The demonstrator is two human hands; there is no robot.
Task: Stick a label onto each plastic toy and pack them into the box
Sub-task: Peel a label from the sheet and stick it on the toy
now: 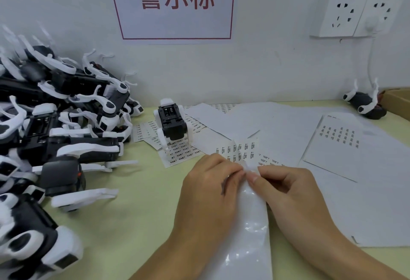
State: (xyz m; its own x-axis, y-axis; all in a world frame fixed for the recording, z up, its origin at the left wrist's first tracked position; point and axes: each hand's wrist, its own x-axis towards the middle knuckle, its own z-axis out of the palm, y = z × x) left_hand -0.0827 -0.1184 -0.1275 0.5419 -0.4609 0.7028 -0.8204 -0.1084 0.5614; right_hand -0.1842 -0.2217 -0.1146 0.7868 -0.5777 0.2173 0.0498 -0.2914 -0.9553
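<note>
We hold our left hand [210,182] and right hand [286,185] close together, fingertips nearly meeting. Both sets of fingers are curled in a pinch. Both forearms angle inward.

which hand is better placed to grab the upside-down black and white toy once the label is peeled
Left, probably. The left hand is nearer the upside-down black and white plastic toy, which lies up and left of it. The right hand pinches the glossy label strip too, but would have to cross over.
</note>
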